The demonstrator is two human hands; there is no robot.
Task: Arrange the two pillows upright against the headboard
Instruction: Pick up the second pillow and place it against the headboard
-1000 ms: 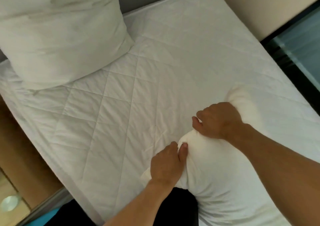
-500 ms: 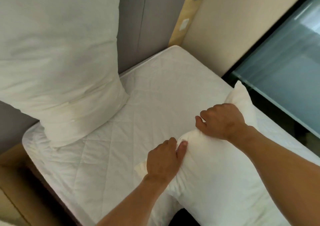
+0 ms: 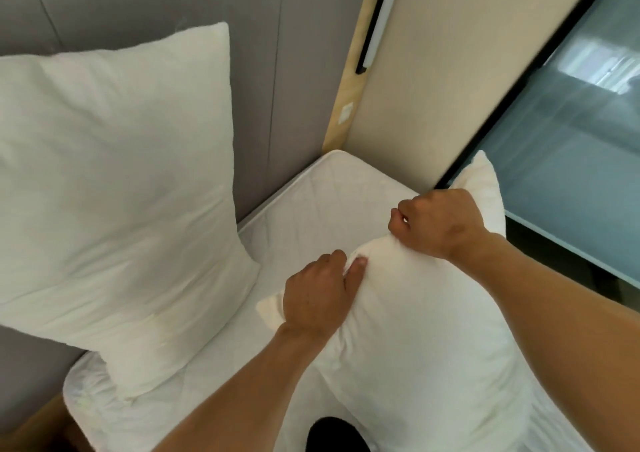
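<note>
Gripping the soft white second pillow [image 3: 415, 330] above the quilted white mattress [image 3: 329, 188], left hand [image 3: 315, 299] and right hand [image 3: 436, 223], both closed on its top edge, risk toppling the upright white first pillow [image 3: 114, 191] leaning on the grey padded headboard [image 3: 277, 70].

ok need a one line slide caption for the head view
Both hands, left and right, grip the second pillow above the mattress; the first pillow stands against the headboard.
</note>
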